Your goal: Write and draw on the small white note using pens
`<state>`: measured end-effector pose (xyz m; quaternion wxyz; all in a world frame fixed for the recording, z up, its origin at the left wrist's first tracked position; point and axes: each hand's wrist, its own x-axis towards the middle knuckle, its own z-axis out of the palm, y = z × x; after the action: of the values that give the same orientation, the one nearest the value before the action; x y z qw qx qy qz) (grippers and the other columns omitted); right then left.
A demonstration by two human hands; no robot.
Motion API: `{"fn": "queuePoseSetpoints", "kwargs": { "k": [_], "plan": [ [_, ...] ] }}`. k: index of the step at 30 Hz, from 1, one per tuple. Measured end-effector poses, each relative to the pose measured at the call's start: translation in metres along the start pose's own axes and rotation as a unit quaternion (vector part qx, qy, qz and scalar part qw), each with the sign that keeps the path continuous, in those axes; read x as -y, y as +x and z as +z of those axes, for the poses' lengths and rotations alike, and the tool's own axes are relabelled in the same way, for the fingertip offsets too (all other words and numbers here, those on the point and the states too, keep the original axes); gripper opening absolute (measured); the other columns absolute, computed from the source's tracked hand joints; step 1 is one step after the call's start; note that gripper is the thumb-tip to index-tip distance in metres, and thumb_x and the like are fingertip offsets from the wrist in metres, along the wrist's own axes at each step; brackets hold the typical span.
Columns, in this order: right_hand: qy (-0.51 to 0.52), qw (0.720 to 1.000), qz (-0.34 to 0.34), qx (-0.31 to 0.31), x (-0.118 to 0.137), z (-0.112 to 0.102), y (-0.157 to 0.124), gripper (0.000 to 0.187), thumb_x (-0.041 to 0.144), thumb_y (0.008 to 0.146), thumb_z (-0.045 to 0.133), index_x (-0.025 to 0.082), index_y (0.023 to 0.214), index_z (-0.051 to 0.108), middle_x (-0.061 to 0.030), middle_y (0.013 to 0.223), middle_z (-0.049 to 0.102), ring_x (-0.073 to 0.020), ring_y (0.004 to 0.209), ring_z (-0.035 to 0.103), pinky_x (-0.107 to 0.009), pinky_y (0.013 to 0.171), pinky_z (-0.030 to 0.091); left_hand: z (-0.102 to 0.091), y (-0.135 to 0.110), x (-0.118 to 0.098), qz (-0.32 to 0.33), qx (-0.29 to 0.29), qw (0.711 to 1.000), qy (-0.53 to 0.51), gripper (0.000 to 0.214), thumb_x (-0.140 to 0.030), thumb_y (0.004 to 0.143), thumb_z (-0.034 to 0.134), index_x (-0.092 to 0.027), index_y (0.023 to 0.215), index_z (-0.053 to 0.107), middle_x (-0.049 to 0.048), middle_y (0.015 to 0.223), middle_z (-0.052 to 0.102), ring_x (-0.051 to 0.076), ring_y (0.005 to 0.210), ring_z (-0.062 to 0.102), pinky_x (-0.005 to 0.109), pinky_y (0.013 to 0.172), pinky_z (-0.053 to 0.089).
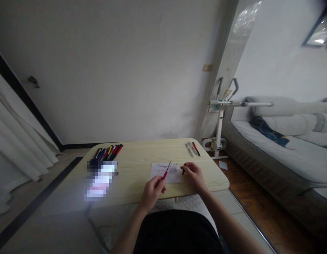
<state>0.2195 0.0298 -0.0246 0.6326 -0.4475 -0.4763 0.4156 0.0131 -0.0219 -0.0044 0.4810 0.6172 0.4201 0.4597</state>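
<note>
My left hand [153, 190] pinches a red pen piece [165, 175] near the table's front edge. A thin dark rod, like a refill, sticks up from the red part. To its right, my right hand [194, 173] holds a small dark piece [183, 170] between its fingertips, and its exact kind is too small to tell. The two pieces are apart. Beneath and between my hands lies a white sheet of paper [156, 170] covered in dark scribbles.
Several pens and markers [106, 152] lie in a row at the table's back left. A red pen [196, 148] and pale pens [189, 149] rest at the back right. A blurred-out bright screen [101, 181] is on the left. An exercise machine [219, 123] stands beyond the table [142, 151].
</note>
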Motion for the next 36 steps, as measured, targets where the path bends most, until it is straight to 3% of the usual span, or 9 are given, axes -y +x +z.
{"fn": "queuePoseSetpoints", "kwargs": {
  "k": [5, 7, 11, 17, 21, 28, 36],
  "plan": [
    [0.069, 0.997, 0.013, -0.027, 0.003, 0.001, 0.001, 0.015, 0.031, 0.063, 0.067, 0.019, 0.069, 0.058, 0.0023, 0.062, 0.057, -0.0115, 0.057, 0.052, -0.023, 0.055, 0.039, 0.000, 0.001, 0.006, -0.005, 0.008, 1.000, 0.029, 0.028, -0.037, 0.075, 0.049, -0.012, 0.085, 0.059, 0.0014, 0.059, 0.054, 0.012, 0.054, 0.052, 0.021, 0.051, 0.040],
    [0.118, 0.992, 0.043, -0.007, 0.004, 0.004, -0.001, 0.014, 0.031, 0.064, 0.066, 0.019, 0.069, 0.059, 0.0035, 0.056, 0.054, -0.0102, 0.051, 0.048, -0.023, 0.051, 0.037, 0.001, 0.001, 0.007, -0.004, 0.009, 0.999, 0.039, 0.029, -0.037, 0.075, 0.049, -0.012, 0.086, 0.060, 0.0011, 0.058, 0.054, 0.011, 0.053, 0.051, 0.021, 0.050, 0.040],
    [0.220, 0.969, 0.094, 0.055, 0.007, 0.009, -0.004, 0.012, 0.028, 0.066, 0.066, 0.019, 0.068, 0.059, 0.0026, 0.057, 0.054, -0.0096, 0.052, 0.049, -0.023, 0.052, 0.038, 0.002, 0.000, 0.007, -0.001, 0.014, 0.998, 0.062, 0.029, -0.037, 0.075, 0.049, -0.013, 0.086, 0.061, 0.0007, 0.058, 0.054, 0.011, 0.052, 0.050, 0.020, 0.049, 0.038],
    [0.311, 0.937, 0.156, 0.038, 0.006, 0.003, 0.001, 0.010, 0.022, 0.065, 0.068, 0.019, 0.068, 0.059, 0.0038, 0.061, 0.054, -0.0070, 0.053, 0.049, -0.021, 0.053, 0.041, 0.004, -0.001, 0.005, -0.006, 0.012, 0.997, 0.082, 0.032, -0.038, 0.075, 0.048, -0.013, 0.087, 0.063, 0.0009, 0.057, 0.054, 0.012, 0.051, 0.049, 0.020, 0.048, 0.037],
    [0.322, 0.934, 0.152, 0.041, 0.005, 0.001, 0.002, 0.008, 0.021, 0.066, 0.066, 0.019, 0.070, 0.059, 0.0041, 0.062, 0.053, -0.0063, 0.054, 0.049, -0.020, 0.053, 0.041, 0.005, -0.002, 0.000, 0.002, 0.016, 0.995, 0.096, 0.031, -0.038, 0.075, 0.048, -0.013, 0.086, 0.063, 0.0013, 0.058, 0.054, 0.012, 0.053, 0.048, 0.020, 0.049, 0.037],
    [0.252, 0.961, 0.116, 0.018, 0.005, 0.001, -0.002, 0.012, 0.027, 0.065, 0.066, 0.020, 0.071, 0.058, 0.0023, 0.063, 0.054, -0.0090, 0.052, 0.049, -0.023, 0.053, 0.042, 0.005, -0.002, -0.001, 0.005, 0.008, 0.995, 0.100, 0.030, -0.037, 0.074, 0.048, -0.013, 0.084, 0.064, 0.0018, 0.058, 0.055, 0.012, 0.053, 0.048, 0.020, 0.049, 0.037],
    [0.284, 0.951, 0.123, 0.017, 0.006, 0.000, -0.004, 0.012, 0.025, 0.065, 0.067, 0.020, 0.073, 0.060, 0.0033, 0.063, 0.054, -0.0074, 0.052, 0.048, -0.022, 0.052, 0.042, 0.004, -0.002, -0.001, 0.017, 0.013, 0.992, 0.125, 0.029, -0.035, 0.074, 0.048, -0.013, 0.084, 0.064, 0.0023, 0.059, 0.056, 0.012, 0.053, 0.048, 0.020, 0.050, 0.037]
  ]
}}
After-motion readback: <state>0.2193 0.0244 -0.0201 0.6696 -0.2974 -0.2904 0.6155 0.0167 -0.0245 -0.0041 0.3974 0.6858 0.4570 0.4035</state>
